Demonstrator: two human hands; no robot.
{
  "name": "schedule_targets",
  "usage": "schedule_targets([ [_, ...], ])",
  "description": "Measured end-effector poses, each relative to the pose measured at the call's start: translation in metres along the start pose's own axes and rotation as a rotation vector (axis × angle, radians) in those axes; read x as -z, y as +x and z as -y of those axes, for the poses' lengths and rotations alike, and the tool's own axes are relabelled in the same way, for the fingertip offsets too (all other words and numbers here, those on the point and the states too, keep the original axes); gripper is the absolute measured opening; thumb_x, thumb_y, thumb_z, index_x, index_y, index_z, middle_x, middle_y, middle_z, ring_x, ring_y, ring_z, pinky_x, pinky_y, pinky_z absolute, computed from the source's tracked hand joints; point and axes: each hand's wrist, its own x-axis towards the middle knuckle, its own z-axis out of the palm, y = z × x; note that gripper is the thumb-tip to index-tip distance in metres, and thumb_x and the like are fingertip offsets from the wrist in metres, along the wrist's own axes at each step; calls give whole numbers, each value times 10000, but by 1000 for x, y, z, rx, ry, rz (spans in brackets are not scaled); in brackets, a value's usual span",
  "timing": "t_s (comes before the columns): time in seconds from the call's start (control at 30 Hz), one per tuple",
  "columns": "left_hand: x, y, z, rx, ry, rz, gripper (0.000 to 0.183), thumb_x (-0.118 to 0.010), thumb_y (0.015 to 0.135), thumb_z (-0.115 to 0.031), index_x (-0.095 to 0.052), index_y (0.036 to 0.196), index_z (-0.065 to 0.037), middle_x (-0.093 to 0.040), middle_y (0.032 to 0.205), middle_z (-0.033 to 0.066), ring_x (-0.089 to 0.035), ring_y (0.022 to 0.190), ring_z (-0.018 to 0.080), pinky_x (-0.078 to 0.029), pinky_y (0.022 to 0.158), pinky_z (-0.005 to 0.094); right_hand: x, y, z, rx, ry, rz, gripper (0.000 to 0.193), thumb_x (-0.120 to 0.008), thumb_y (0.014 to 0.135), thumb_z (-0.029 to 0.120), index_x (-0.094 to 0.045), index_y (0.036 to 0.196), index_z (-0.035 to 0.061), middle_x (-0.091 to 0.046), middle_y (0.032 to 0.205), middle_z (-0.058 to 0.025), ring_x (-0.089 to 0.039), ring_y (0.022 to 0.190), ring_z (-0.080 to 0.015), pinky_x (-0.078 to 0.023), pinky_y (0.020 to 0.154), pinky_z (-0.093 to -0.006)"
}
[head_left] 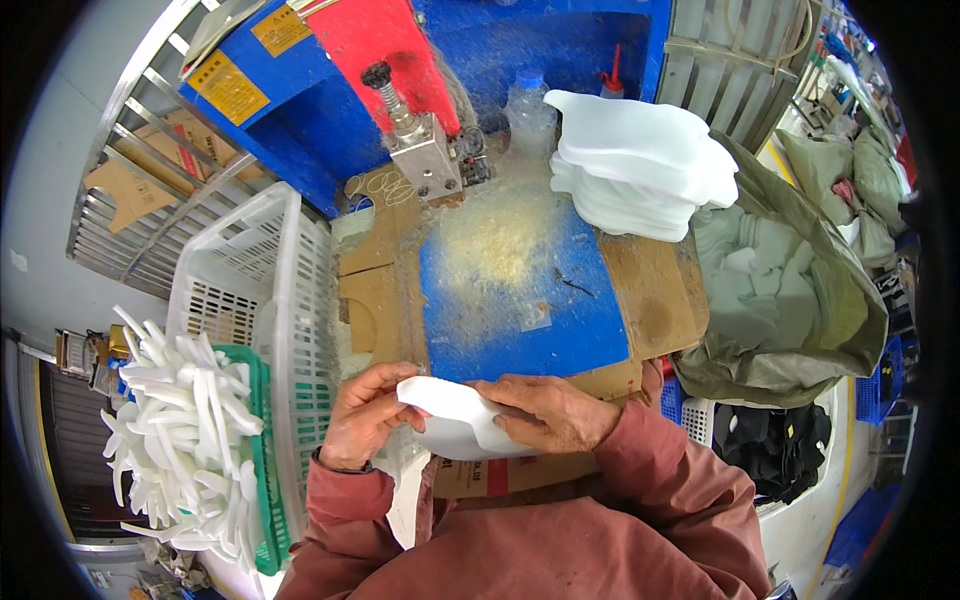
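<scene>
Both my hands hold one white curved foam piece (455, 420) close to my chest, at the near edge of the blue work surface (520, 300). My left hand (365, 412) pinches its left end with fingers and thumb. My right hand (545, 412) lies over its right side, fingers curled on it. A stack of similar white foam pieces (640, 165) rests at the far right of the surface.
A blue machine with a red head (385, 40) and metal press tool (425, 155) stands at the back. A white slatted basket (265, 290) sits left, a green crate of white strips (190, 440) beside it. An olive sack (800, 300) hangs right. Dust covers the surface.
</scene>
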Motion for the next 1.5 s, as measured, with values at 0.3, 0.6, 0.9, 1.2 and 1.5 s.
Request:
schedule_targets([
  [0.3, -5, -1, -7, 53, 150, 43, 574, -746, 916, 19, -578, 1464, 4, -689, 1241, 104, -685, 1046, 181, -560, 855, 308, 1, 0, -6, 3, 50, 14, 498, -604, 1000, 78, -512, 1479, -25, -646, 1117, -247, -654, 1000, -416, -527, 879, -464],
  [0.6, -20, 8, -8, -45, 318, -48, 508, -818, 877, -75, -660, 1348, 26, -701, 1249, 133, -670, 1129, 223, -515, 1024, 381, 0, 0, -2, 9, 18, 8, 472, -607, 984, 43, -533, 1445, -31, -639, 1082, -237, -649, 951, -408, -522, 842, -461],
  [0.9, -35, 5, -19, 135, 258, 74, 499, -774, 927, -5, -622, 1402, 16, -647, 1418, 135, -609, 1278, 182, -515, 1079, 360, -1, 2, 4, -4, -16, 12, 428, -612, 970, 35, -563, 1393, -13, -634, 1051, -224, -648, 926, -421, -523, 799, -473],
  [1.2, -35, 3, -3, 82, 316, -56, 296, -796, 939, -43, -741, 1226, -2, -771, 1121, 72, -701, 1039, 136, -563, 932, 300, -3, 3, 7, 0, -29, 3, 405, -604, 964, 36, -590, 1369, 35, -622, 1026, -204, -642, 907, -425, -521, 784, -478],
  [1.5, -33, 7, 16, -30, 333, -178, 146, -800, 945, -60, -791, 1081, -7, -782, 1007, 50, -697, 891, 107, -565, 809, 273, -6, 2, 7, 9, -63, -31, 338, -615, 951, 23, -625, 1288, 48, -618, 992, -190, -637, 886, -426, -514, 759, -481],
])
